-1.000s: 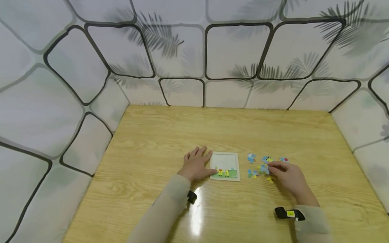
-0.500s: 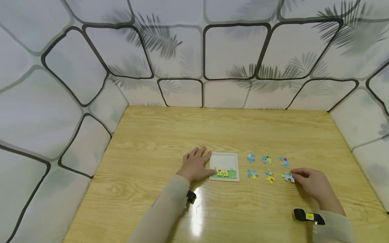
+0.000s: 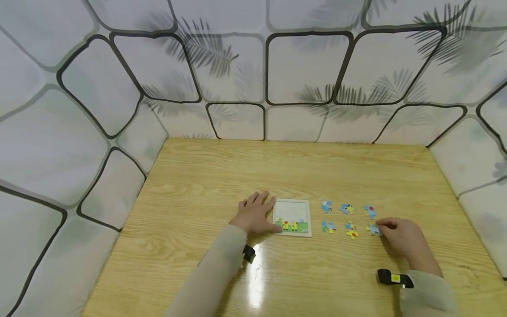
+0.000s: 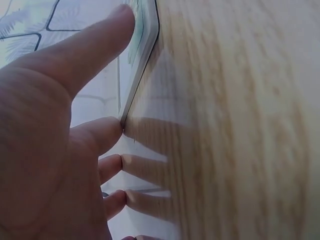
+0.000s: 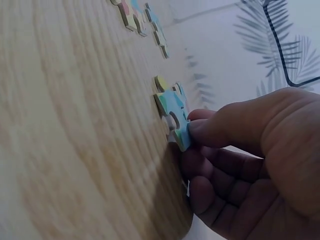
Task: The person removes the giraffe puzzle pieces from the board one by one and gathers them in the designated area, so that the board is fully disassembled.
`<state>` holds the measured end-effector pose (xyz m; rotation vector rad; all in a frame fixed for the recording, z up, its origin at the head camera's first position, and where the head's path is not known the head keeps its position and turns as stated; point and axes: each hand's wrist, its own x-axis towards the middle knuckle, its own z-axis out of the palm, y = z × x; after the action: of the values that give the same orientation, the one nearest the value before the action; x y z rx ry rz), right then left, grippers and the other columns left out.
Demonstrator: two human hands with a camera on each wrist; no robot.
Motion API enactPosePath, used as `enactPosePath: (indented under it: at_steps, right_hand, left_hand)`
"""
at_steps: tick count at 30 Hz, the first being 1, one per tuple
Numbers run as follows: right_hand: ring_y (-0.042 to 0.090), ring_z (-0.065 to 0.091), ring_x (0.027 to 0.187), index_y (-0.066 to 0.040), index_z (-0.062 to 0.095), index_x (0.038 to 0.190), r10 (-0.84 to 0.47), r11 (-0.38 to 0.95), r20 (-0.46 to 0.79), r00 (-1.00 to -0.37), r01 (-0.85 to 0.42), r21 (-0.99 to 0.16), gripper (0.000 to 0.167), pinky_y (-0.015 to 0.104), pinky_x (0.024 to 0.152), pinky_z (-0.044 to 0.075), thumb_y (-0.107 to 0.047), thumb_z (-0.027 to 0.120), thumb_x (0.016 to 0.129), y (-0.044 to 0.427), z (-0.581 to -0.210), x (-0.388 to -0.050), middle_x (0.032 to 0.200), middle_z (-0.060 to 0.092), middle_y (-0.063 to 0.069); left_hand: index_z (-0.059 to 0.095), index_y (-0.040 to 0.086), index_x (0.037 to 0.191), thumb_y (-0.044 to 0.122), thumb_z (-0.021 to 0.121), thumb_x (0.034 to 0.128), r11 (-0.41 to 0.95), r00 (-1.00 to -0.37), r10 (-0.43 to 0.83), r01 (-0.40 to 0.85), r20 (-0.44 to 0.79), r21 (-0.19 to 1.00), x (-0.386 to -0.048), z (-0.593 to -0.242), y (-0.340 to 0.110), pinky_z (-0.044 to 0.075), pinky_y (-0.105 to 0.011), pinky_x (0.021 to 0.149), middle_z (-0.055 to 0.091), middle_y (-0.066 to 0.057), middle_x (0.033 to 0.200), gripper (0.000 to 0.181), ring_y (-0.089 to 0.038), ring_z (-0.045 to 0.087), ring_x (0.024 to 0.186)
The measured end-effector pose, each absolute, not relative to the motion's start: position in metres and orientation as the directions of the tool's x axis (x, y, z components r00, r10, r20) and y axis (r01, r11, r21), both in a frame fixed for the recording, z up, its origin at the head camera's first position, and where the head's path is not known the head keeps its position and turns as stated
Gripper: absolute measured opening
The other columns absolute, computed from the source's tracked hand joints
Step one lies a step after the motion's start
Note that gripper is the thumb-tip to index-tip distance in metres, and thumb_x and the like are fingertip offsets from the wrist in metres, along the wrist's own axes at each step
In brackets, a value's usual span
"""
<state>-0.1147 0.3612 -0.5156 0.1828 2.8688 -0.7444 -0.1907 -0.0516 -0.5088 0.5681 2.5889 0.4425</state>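
Note:
A square puzzle board [image 3: 291, 211] with a pale frame lies in the middle of the table, its lower strip filled with green and yellow picture. My left hand [image 3: 253, 218] rests at its left side with spread fingers. The thumb lies over the lower left corner, and in the left wrist view the index fingertip touches the table beside the frame [image 4: 137, 75]. My right hand [image 3: 405, 240] pinches the right edge of a blue and yellow puzzle piece [image 3: 373, 229] between thumb and index finger. In the right wrist view this piece [image 5: 172, 107] is at table level.
Several loose pieces lie in two rows right of the board: a blue piece [image 3: 326, 206], a blue-yellow piece [image 3: 348, 208], a piece with a red dot [image 3: 370, 211], and others below. A patterned wall [image 3: 297, 121] borders the wooden table [image 3: 237, 167].
My right hand has carried the piece rightward from among the others to the lower row's right end, then shifted slightly left. The left hand has stayed on the board.

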Motion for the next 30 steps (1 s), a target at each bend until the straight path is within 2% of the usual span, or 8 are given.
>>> enactPosePath:
  at_steps: [5, 9, 13, 19, 24, 30]
  right_hand:
    - [0.053, 0.058, 0.108, 0.002, 0.074, 0.107, 0.064, 0.866, -0.156, -0.986, 0.132, -0.482, 0.024, 0.063, 0.088, 0.045, -0.017, 0.061, 0.097, 0.36, -0.521, -0.118, 0.113, 0.068, 0.03]
    - [0.041, 0.063, 0.095, 0.002, 0.074, 0.103, 0.087, 0.843, -0.113, -0.99, 0.134, -0.522, 0.023, 0.054, 0.08, 0.049, -0.019, 0.064, 0.097, 0.347, -0.525, -0.117, 0.103, 0.07, 0.024]
    - [0.027, 0.062, 0.085, -0.001, 0.074, 0.102, 0.052, 0.822, -0.054, -0.997, 0.073, -0.565, 0.023, 0.042, 0.07, 0.05, -0.021, 0.065, 0.098, 0.322, -0.523, -0.123, 0.095, 0.071, 0.014]
    - [0.014, 0.058, 0.077, -0.004, 0.075, 0.1, -0.149, 0.766, -0.001, -0.989, -0.115, -0.633, 0.013, 0.033, 0.066, 0.049, -0.014, 0.068, 0.096, 0.261, -0.512, -0.135, 0.089, 0.069, 0.002]
    - [0.006, 0.056, 0.073, -0.007, 0.076, 0.098, -0.368, 0.686, 0.015, -0.93, -0.282, -0.671, 0.009, 0.028, 0.066, 0.05, -0.011, 0.07, 0.094, 0.204, -0.515, -0.141, 0.085, 0.065, -0.006]
    - [0.008, 0.055, 0.075, -0.003, 0.074, 0.107, -0.496, 0.641, 0.028, -0.868, -0.388, -0.662, 0.019, 0.029, 0.069, 0.049, -0.013, 0.072, 0.091, 0.156, -0.522, -0.149, 0.085, 0.062, -0.004]
  left_hand:
    - [0.018, 0.027, 0.163, 0.069, 0.073, 0.0789, 0.861, -0.81, 0.464, 0.318, -0.359, 0.397, -0.19, -0.507, -0.053, 0.01, -0.059, 0.118, 0.006, -0.002, 0.17, 0.109, -0.031, 0.003, 0.155]
    - [0.017, 0.026, 0.163, 0.069, 0.075, 0.0767, 0.863, -0.806, 0.467, 0.325, -0.365, 0.387, -0.19, -0.507, -0.054, 0.01, -0.058, 0.119, 0.006, -0.003, 0.17, 0.112, -0.031, 0.003, 0.155]
    - [0.017, 0.026, 0.163, 0.069, 0.075, 0.0753, 0.861, -0.804, 0.47, 0.327, -0.364, 0.389, -0.189, -0.508, -0.054, 0.009, -0.059, 0.119, 0.005, -0.003, 0.17, 0.114, -0.032, 0.002, 0.155]
    - [0.016, 0.027, 0.163, 0.07, 0.075, 0.075, 0.857, -0.807, 0.473, 0.327, -0.353, 0.398, -0.188, -0.512, -0.053, 0.009, -0.06, 0.119, 0.004, -0.003, 0.17, 0.115, -0.032, 0.002, 0.155]
    - [0.017, 0.027, 0.163, 0.072, 0.074, 0.0744, 0.866, -0.815, 0.46, 0.325, -0.351, 0.381, -0.187, -0.515, -0.053, 0.009, -0.057, 0.12, 0.005, -0.002, 0.17, 0.115, -0.031, 0.002, 0.155]
    - [0.017, 0.028, 0.163, 0.074, 0.071, 0.0755, 0.869, -0.822, 0.459, 0.335, -0.338, 0.364, -0.188, -0.516, -0.053, 0.01, -0.057, 0.119, 0.006, -0.002, 0.17, 0.113, -0.031, 0.003, 0.155]
